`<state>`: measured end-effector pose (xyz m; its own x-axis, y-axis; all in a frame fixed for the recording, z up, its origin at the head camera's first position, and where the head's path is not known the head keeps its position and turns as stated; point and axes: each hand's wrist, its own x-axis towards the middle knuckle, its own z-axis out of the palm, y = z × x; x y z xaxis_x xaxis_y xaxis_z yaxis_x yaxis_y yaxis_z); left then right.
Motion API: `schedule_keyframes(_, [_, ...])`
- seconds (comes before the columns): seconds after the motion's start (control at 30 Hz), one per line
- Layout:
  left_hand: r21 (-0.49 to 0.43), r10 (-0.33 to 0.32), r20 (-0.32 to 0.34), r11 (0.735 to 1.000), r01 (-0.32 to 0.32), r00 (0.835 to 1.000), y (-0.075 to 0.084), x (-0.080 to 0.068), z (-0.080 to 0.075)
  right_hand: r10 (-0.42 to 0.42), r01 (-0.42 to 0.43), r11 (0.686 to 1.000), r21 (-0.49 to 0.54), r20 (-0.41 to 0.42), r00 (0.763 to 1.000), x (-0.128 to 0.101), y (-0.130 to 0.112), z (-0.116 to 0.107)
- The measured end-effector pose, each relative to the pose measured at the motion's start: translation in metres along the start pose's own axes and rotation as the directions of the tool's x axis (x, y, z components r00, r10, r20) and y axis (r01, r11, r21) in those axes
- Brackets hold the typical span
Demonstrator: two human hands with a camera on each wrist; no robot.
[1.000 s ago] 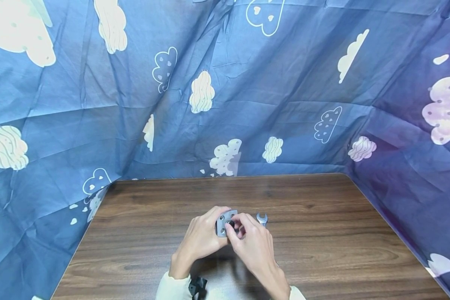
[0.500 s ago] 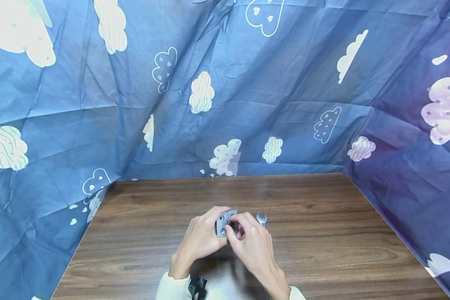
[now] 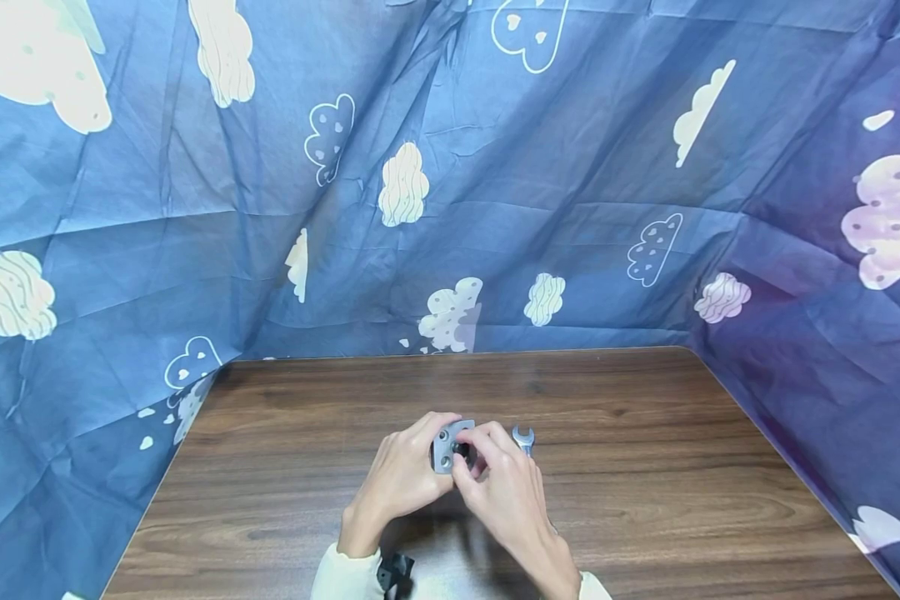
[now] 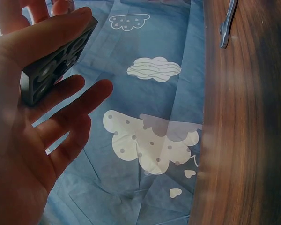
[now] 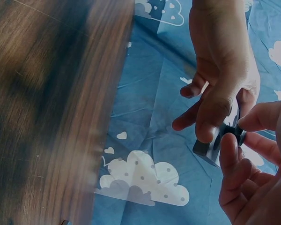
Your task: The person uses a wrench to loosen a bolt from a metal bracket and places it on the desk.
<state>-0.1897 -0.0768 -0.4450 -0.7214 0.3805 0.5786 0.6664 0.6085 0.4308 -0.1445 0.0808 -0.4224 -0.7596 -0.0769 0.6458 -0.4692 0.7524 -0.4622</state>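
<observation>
My left hand [image 3: 403, 468] grips a small grey metal block [image 3: 440, 460] by its edges, thumb along one side, raised over the table. Round holes show at the corners of its face. In the left wrist view the block's dark underside [image 4: 56, 63] has several round recesses. The thumb and index finger of my right hand [image 3: 504, 483] pinch a black round knob-like part [image 3: 462, 451] at the middle of the face. The right wrist view shows this black part [image 5: 239, 135] standing out from the block between the fingertips. Its inner end is hidden.
An open-end wrench [image 3: 524, 438] lies on the wooden table [image 3: 645, 467] just beyond my right hand, its handle partly hidden by that hand. Blue cloth [image 3: 585, 167] with white clouds hangs round the back and sides. A black strap mount [image 3: 396, 573] sits at my left wrist.
The right thumb and index finger have shifted slightly around the black part, and more of the block's face shows. The left hand and block stay in place.
</observation>
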Motion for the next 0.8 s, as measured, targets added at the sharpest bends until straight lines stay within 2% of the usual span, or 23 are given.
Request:
schedule_keyframes(0.5, [0.007, 0.0, -0.003, 1.0, 0.0, 1.0, -0.0006, -0.0004, 0.0008, -0.031, 0.031, 0.999, 0.009, 0.009, 0.999, 0.0002, 0.0006, 0.0002])
schedule_keyframes(0.8, [-0.006, -0.028, 0.005, 1.0, 0.028, 1.0, -0.0003, -0.0004, -0.0008, 0.032, -0.032, 0.999, -0.004, 0.001, 0.999, 0.0005, 0.0011, -0.0009])
